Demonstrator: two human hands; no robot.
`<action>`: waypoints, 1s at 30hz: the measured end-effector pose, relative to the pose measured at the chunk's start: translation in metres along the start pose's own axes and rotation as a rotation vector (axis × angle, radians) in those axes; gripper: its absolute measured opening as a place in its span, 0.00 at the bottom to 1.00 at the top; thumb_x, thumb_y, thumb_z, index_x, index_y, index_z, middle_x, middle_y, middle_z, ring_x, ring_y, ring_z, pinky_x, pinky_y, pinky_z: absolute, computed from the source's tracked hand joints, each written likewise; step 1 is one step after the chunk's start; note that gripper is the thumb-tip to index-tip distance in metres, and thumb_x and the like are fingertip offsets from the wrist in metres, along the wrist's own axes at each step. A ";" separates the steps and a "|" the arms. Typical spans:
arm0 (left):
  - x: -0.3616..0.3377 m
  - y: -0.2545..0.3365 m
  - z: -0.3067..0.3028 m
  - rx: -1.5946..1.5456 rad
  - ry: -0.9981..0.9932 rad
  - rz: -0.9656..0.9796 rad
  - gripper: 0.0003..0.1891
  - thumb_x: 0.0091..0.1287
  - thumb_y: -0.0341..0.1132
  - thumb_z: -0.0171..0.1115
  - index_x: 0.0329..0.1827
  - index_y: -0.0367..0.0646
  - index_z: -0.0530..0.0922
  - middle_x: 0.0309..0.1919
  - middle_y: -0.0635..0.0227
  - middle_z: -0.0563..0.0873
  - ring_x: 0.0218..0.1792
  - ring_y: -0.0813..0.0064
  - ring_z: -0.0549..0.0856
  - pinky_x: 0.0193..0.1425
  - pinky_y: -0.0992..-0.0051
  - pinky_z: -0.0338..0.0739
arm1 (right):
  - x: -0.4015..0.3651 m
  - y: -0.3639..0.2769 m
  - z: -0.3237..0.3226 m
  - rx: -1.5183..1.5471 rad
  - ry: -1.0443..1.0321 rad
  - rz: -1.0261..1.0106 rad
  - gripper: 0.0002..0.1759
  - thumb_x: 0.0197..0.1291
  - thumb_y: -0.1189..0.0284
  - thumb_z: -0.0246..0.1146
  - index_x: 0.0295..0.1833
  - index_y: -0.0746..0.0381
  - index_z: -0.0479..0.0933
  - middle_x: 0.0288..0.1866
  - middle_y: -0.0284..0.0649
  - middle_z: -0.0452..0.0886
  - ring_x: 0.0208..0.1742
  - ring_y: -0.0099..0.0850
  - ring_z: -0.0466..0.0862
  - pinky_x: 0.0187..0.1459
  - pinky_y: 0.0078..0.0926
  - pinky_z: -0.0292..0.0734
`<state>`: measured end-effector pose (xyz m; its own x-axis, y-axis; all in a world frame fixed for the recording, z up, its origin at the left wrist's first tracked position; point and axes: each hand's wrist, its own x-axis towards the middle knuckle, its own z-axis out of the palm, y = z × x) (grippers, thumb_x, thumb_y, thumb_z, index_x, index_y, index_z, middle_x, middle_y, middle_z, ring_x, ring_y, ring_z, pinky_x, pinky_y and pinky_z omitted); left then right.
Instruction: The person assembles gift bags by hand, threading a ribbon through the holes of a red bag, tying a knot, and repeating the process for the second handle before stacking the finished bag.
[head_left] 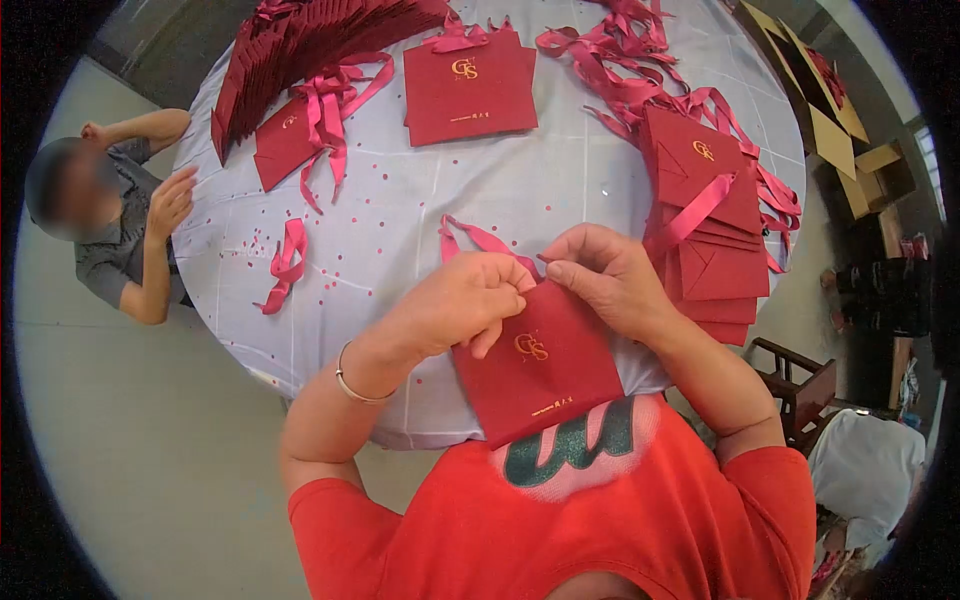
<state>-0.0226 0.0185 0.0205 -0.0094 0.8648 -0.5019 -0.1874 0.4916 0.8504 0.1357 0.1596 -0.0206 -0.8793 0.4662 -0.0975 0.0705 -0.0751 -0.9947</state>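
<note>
A red paper gift bag (545,365) with gold lettering lies at the table's near edge, against my shirt. My left hand (475,300) is closed at its top edge, fingers curled and the fingertips pinching there. My right hand (610,280) is pinched at the top right of the same bag, with a small dark red tip, apparently a ribbon end, showing at its fingertips. A pink ribbon (480,236) loops up from the bag behind my left hand. My fingers hide the ribbon holes.
Stacked red bags (710,210) with ribbons stand at the right; more bags (470,90) lie at the back. A loose ribbon (288,265) and scattered red dots lie on the white tablecloth (390,240). Another person (120,210) sits at the left; cardboard boxes (830,140) stand at far right.
</note>
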 end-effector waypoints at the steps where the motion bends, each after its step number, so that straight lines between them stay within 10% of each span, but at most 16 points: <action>1: 0.000 0.000 0.000 0.001 0.000 -0.001 0.06 0.69 0.28 0.53 0.45 0.37 0.74 0.20 0.76 0.77 0.10 0.86 0.72 0.13 0.84 0.59 | 0.000 0.000 -0.002 -0.031 -0.031 0.005 0.06 0.64 0.76 0.64 0.44 0.65 0.78 0.38 0.30 0.82 0.39 0.16 0.79 0.42 0.16 0.76; 30: -0.012 0.004 0.022 0.027 0.083 0.067 0.04 0.68 0.24 0.56 0.43 0.36 0.72 0.26 0.71 0.80 0.15 0.84 0.79 0.15 0.85 0.64 | -0.004 -0.003 -0.003 0.071 -0.079 -0.019 0.06 0.64 0.76 0.64 0.44 0.65 0.79 0.37 0.30 0.82 0.38 0.15 0.77 0.41 0.16 0.75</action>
<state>-0.0017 0.0121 0.0335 -0.1026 0.8852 -0.4538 -0.1570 0.4361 0.8861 0.1404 0.1606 -0.0174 -0.9147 0.3976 -0.0728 0.0223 -0.1300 -0.9913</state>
